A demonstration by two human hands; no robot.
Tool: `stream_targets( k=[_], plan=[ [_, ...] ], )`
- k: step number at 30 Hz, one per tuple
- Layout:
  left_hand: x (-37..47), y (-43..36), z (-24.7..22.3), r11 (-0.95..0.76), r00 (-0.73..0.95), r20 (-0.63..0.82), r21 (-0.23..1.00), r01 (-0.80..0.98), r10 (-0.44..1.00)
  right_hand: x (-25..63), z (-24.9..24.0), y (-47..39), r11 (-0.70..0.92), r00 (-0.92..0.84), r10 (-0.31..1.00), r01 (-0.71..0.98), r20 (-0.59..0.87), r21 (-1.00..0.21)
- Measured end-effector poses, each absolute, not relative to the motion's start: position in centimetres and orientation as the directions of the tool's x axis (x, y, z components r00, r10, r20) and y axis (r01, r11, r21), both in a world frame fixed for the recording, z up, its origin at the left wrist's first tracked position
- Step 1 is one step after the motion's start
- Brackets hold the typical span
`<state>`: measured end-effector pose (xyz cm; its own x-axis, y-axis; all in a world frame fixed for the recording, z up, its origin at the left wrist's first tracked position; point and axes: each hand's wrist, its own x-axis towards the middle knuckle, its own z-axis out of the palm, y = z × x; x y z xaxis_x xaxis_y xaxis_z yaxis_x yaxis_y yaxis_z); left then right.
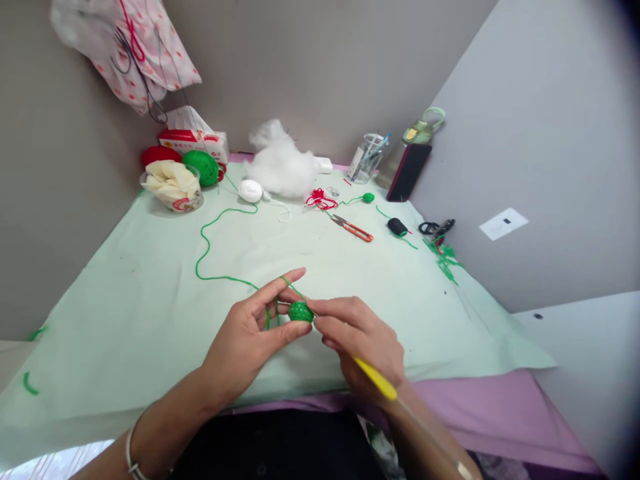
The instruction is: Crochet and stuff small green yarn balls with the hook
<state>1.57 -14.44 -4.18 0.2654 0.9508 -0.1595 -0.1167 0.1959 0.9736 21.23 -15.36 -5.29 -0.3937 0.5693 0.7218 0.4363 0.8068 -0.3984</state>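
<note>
A small green crocheted piece (301,311) is pinched between the thumb and fingers of my left hand (250,330). Green yarn (200,247) loops over the raised index finger and runs back across the table to the left. My right hand (363,337) is closed around a crochet hook with a yellow handle (376,379); the hook's tip meets the right side of the green piece, and its exact end is hidden by the fingers. Both hands are close together above the cloth near the front edge.
On the pale green cloth (150,287) lie orange snips (353,228), red yarn (321,199), white stuffing (280,163), a white ball (251,191) and a black piece (397,227). Behind stand a tub (187,200), green yarn ball (200,167), tissue pack (217,143), jar (363,163) and phone (410,173).
</note>
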Motion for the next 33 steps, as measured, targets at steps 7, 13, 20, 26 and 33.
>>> stream_targets(
  k=[7,13,20,26,33],
  plan=[
    [3.5,-16.4,-5.0,0.126,0.086,-0.103,0.933,-0.336,0.991,19.6,-6.5,-16.0,0.737,-0.310,0.319,0.676,0.896,-0.028],
    [4.0,-16.2,-4.6,0.523,0.433,-0.297,0.551,-0.650,0.851,20.0,-6.8,-15.8,0.818,-0.257,0.353,0.552,0.900,-0.163],
    [3.2,-15.3,-4.6,0.535,0.511,-0.226,0.585,-0.609,0.829,20.3,-5.5,-15.9,0.741,-0.037,0.669,0.106,0.742,-0.663],
    [2.7,-15.3,-4.6,0.474,0.447,-0.232,0.673,-0.568,0.864,21.3,-5.4,-16.7,0.638,-0.054,0.769,0.019,0.637,-0.770],
    [2.0,-15.1,-4.3,0.518,0.501,-0.246,0.672,-0.529,0.830,21.5,-5.7,-16.4,0.448,-0.060,0.884,-0.176,0.464,-0.876]
  ],
)
